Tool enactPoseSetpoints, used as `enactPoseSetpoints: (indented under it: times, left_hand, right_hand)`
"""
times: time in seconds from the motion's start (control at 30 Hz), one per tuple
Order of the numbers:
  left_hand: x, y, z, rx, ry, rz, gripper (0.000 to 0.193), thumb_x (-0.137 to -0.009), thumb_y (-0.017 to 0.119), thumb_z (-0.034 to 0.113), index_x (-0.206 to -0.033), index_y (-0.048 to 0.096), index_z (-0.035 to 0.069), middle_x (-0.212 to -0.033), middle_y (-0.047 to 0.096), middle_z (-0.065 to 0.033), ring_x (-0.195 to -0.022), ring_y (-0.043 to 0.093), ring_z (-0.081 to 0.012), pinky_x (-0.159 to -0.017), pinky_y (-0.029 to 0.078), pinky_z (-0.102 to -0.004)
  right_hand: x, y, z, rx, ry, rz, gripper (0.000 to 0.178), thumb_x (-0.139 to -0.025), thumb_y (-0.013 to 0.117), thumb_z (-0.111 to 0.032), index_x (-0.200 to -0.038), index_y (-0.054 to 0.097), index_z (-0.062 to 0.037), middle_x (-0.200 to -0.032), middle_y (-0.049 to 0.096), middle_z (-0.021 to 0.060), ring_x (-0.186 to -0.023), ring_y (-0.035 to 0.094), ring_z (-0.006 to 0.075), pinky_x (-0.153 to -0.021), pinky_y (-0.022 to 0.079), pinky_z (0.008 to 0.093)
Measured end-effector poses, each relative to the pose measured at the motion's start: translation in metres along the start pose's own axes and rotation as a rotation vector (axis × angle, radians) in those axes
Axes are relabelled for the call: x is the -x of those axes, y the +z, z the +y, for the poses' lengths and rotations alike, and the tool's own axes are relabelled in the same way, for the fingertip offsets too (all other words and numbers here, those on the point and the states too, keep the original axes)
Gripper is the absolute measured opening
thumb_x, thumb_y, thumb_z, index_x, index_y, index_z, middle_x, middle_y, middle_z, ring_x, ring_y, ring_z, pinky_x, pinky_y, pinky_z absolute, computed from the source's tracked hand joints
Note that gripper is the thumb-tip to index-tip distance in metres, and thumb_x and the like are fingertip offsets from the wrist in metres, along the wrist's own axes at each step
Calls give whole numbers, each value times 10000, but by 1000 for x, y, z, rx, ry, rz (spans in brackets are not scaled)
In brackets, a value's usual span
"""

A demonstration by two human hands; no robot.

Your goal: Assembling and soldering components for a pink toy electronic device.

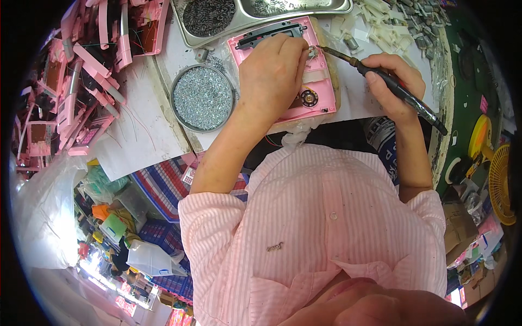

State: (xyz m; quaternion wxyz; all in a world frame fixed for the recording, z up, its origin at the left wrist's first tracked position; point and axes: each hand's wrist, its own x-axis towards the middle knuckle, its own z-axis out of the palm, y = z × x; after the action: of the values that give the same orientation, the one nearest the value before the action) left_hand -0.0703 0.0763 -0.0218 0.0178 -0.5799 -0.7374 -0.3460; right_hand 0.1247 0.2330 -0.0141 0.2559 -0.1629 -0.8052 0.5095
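A pink plastic casing (327, 92) lies open in front of me, with a black bar-shaped part (263, 35) along its far side and a small round speaker (309, 98) near its close edge. My left hand (272, 70) rests over the casing, fingers curled together; what they pinch is hidden. My right hand (396, 81) grips a soldering iron (405, 96) with a black handle and thin dark shaft. Its tip points left, at a small metal part (312, 52) inside the casing, close by my left fingertips. Whether the tip touches it, I cannot tell.
To the left stands a round tin of screws (202, 98). A metal tray (239, 22) with small dark parts is at the back. Pink casings (81, 108) with loose wires pile up far left. White parts and small motors (408, 27) lie back right; a yellow fan (501, 182) is at right.
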Motion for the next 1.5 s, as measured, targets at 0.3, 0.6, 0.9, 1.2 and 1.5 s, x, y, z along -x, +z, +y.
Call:
enactPoseSetpoints:
  times: [0.3,0.6,0.9,1.2,1.5]
  left_hand:
    - [0,1,1,-18,-12,-6,121,-860,735,77,-959,666,64,-837,649,-100,-751,647,-310,-654,523,-397]
    - [0,1,2,-38,-10,-4,110,-861,735,79,-948,667,70,-836,644,-96,-753,644,-308,-661,518,-400]
    - [2,3,1,-59,-16,-1,90,-862,710,106,-931,655,92,-836,622,-69,-784,637,-282,-652,524,-394]
    - [2,5,0,-64,-16,8,71,-864,704,126,-907,649,111,-825,613,-47,-788,636,-259,-636,530,-386]
    - [3,4,-1,-79,16,24,118,-852,732,154,-939,665,112,-833,610,-40,-764,630,-245,-608,524,-375]
  right_hand:
    - [0,0,0,11,-24,-46,227,-886,712,-71,-1084,685,36,-760,632,16,-612,512,61,-551,355,217]
    - [-3,0,0,0,35,-55,214,-859,734,-86,-1060,723,-15,-744,635,5,-635,523,68,-570,389,227]
    - [-14,-12,-8,184,-255,-124,238,-771,744,-40,-1009,741,-28,-810,705,88,-682,649,213,-639,497,300]
    - [-4,-14,-5,97,-171,-37,231,-792,737,-55,-1021,730,-26,-820,701,85,-697,642,179,-639,475,275]
    - [2,-18,-2,102,-133,-27,240,-808,736,-65,-1045,726,-27,-846,700,75,-708,630,164,-651,469,267]
